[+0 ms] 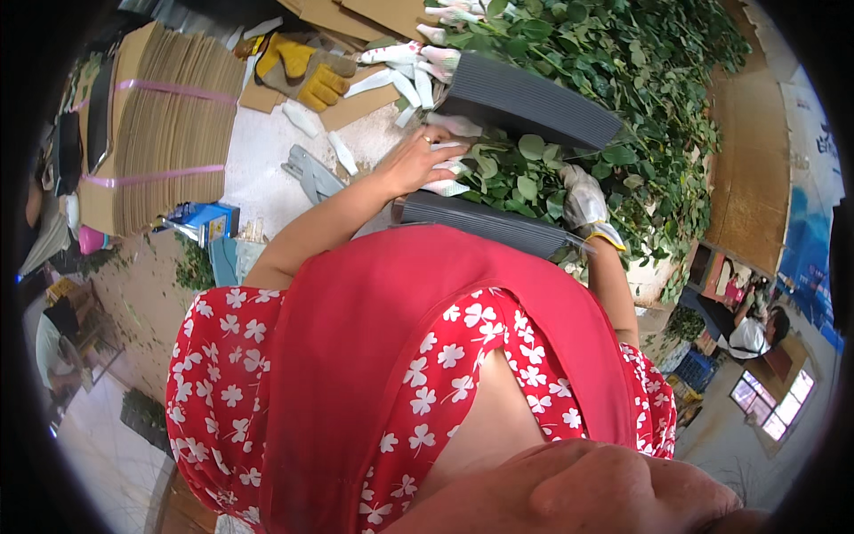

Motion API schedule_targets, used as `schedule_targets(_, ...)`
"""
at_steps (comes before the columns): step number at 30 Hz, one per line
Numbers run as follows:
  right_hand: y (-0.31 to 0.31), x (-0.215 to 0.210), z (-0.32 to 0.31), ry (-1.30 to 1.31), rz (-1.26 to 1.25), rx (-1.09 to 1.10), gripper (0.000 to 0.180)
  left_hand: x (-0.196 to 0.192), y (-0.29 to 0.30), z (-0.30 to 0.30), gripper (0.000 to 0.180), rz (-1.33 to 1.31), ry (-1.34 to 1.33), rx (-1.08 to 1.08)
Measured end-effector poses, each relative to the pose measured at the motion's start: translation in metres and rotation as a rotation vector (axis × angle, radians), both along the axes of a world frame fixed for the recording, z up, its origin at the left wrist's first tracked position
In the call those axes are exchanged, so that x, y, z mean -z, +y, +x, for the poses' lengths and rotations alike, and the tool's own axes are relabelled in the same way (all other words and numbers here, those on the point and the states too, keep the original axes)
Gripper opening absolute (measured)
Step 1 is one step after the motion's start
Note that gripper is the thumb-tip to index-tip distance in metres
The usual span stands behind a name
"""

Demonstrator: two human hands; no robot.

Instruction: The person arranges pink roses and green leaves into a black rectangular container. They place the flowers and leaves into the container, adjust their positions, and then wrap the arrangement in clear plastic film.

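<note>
In the head view, leafy flower stems (523, 182) lie between two dark ridged panels, the far one (534, 100) slanting up and the near one (485, 227) beside my red apron. Flower heads in white sleeves (445, 185) sit at the left end of this bunch. My bare left hand (418, 162), with a ring on one finger, closes over these sleeved heads; its fingertips are partly hidden. On the right, my right hand (584, 203) wears a whitish glove with a yellow cuff. Its fingers curl against the stems and leaves, partly covered by foliage.
A big heap of leafy stems (605, 53) fills the far right. Loose white sleeves (405, 84), yellow-grey work gloves (302, 69) and a grey stapler-like tool (311, 173) lie left. Strapped cardboard (169, 116) stands farther left, near a blue box (212, 222). Other people appear at both sides.
</note>
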State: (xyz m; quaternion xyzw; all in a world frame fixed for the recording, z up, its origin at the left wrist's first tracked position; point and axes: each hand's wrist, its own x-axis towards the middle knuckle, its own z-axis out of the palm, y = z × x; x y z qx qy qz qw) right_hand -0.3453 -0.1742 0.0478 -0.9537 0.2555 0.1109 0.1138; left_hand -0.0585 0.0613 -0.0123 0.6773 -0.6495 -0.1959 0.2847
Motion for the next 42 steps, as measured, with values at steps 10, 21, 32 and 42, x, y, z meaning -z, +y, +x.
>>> schedule_targets(10,-0.007,-0.010,-0.019,-0.262,0.288,0.259,0.042,0.011,-0.005,0.007,0.046,-0.269,0.045,0.044)
schedule_targets(21,0.016,-0.092,0.008,0.379,-0.118,0.025,0.060,0.012,-0.019,0.012,0.043,-0.093,0.097,0.085)
schedule_targets(32,0.050,-0.039,0.134,-0.159,0.260,-0.580,0.048,0.010,-0.018,0.017,0.054,-0.086,0.097,0.132)
schedule_targets(42,0.056,0.005,0.112,0.003,0.221,-0.509,0.063,-0.018,-0.002,-0.005,0.055,0.148,0.461,-0.417)
